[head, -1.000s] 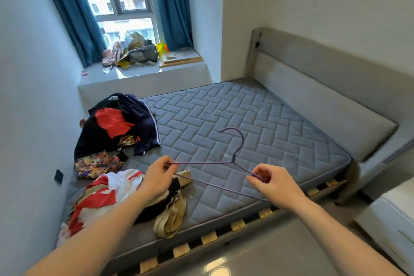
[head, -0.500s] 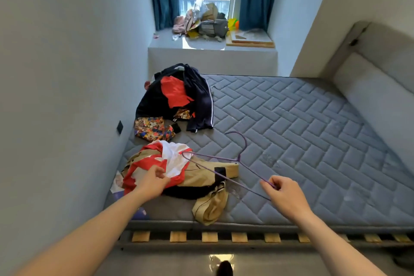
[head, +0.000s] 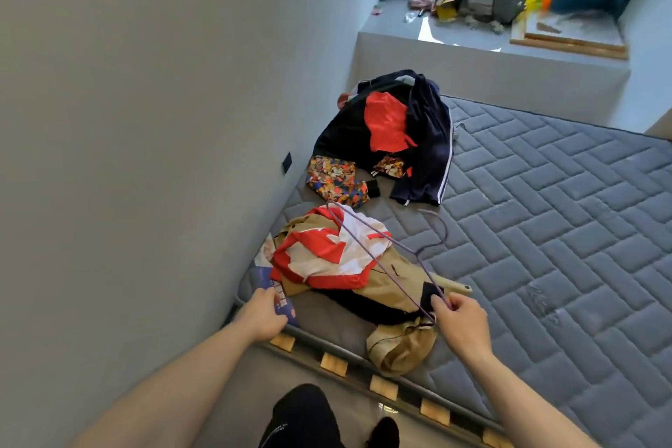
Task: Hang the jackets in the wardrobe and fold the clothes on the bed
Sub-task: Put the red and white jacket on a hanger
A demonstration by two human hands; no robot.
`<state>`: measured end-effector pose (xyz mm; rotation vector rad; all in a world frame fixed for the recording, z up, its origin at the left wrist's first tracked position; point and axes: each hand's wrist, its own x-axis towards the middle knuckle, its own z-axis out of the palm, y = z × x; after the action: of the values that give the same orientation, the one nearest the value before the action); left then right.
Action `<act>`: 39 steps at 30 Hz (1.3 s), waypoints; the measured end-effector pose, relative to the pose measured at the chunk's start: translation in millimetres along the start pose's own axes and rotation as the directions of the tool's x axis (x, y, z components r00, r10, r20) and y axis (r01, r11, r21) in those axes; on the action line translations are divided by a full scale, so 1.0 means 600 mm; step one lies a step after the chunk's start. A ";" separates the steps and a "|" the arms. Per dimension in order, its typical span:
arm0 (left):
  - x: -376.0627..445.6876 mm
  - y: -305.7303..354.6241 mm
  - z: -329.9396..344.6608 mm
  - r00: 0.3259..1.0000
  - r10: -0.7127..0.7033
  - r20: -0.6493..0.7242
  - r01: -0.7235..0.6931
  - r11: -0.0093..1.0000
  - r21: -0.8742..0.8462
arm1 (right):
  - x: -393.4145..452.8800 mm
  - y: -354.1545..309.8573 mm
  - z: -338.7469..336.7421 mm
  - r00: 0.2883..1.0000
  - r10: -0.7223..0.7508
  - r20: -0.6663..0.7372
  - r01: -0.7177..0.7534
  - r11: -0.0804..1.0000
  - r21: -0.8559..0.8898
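Right hand [head: 461,324] pinches a purple hanger [head: 391,255] over the red-white jacket [head: 327,255] at the bed [head: 545,229] corner. Left hand [head: 263,316] touches a blue item [head: 283,304] at the mattress edge; grip unclear, item mostly hidden. Dark clothes pile [head: 392,135] lies farther back.

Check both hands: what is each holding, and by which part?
The right hand pinches the purple hanger at one end of its frame. The left hand touches a blue printed item at the mattress corner; a grip cannot be told.

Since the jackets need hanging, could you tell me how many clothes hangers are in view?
1. A purple wire hanger, pinched at one end by the right hand, slants above the near clothes pile. Others could be hidden in the piles.
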<state>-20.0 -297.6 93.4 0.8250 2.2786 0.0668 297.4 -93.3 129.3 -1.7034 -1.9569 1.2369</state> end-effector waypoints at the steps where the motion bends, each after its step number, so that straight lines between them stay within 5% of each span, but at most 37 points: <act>1: 0.011 0.001 -0.004 1.000 0.004 0.016 -0.005 1.000 0.012 | 0.011 -0.009 0.011 1.000 0.011 -0.001 -0.011 1.000 0.002; 10: 0.229 0.033 -0.037 0.980 0.125 0.153 -0.150 0.975 0.161 | 0.117 -0.126 0.087 0.999 0.034 -0.008 -0.033 0.992 0.118; 20: 0.478 -0.001 0.115 0.956 0.070 0.285 -0.194 0.879 0.435 | 0.207 -0.045 0.210 0.950 0.300 -0.085 -0.291 0.951 0.103; 25: 0.485 0.003 0.130 0.973 0.227 0.035 -0.229 0.941 0.249 | 0.195 -0.016 0.239 0.932 0.355 -0.072 -0.341 0.927 0.156; 28: 0.439 0.023 0.078 0.951 0.280 -0.133 -0.296 0.947 -0.124 | 0.161 -0.025 0.233 0.929 0.366 -0.055 -0.352 0.919 0.174; 32: 0.336 0.098 -0.054 0.904 0.370 -0.216 -0.428 0.790 -0.438 | 0.105 -0.056 0.204 0.947 0.321 -0.029 -0.309 0.930 0.200; 39: 0.102 0.223 -0.318 0.787 0.528 -0.320 -0.611 0.592 -0.526 | 0.001 -0.151 0.130 0.999 0.030 0.021 -0.034 0.970 0.242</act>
<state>-101.9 -122.0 236.0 1.1700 1.8029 1.1321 182.4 -120.7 148.7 -1.6116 -1.7108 1.4399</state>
